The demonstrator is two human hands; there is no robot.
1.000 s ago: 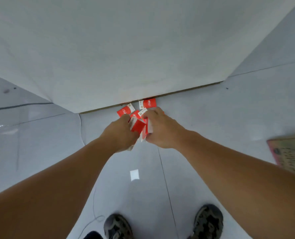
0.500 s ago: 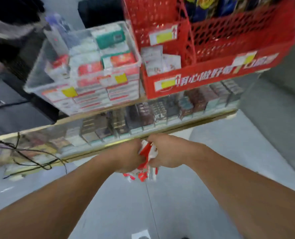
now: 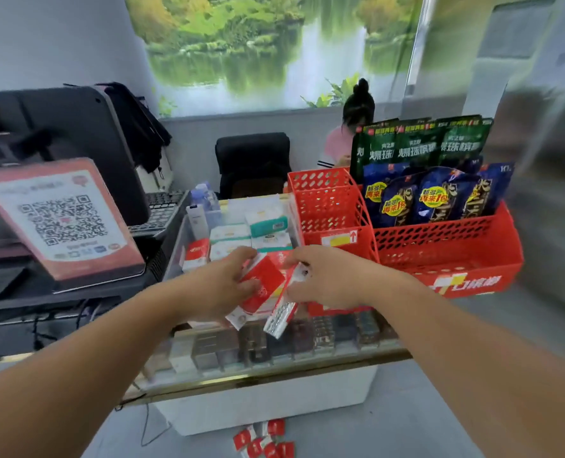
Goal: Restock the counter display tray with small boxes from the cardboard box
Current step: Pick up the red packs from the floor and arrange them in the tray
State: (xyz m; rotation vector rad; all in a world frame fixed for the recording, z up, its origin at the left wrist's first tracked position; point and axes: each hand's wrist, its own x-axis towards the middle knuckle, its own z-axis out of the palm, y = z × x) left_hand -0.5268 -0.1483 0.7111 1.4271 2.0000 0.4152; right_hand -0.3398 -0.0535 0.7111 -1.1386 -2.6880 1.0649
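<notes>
My left hand and my right hand together clutch a bunch of small red-and-white boxes, held just in front of and above the clear display tray on the glass counter. The tray holds small white, teal and red boxes in rows. One box in my right hand hangs down on its edge. Several more red boxes lie loose on the floor at the counter's foot. The cardboard box is out of view.
Red perforated baskets with blue and green snack bags stand right of the tray. A QR-code sign and a dark monitor stand on the left. A person sits behind the counter near a black chair. The glass counter shows packs beneath.
My view has risen from the floor to the counter. Both hands have lifted the bunch of red boxes from the floor up to the display tray.
</notes>
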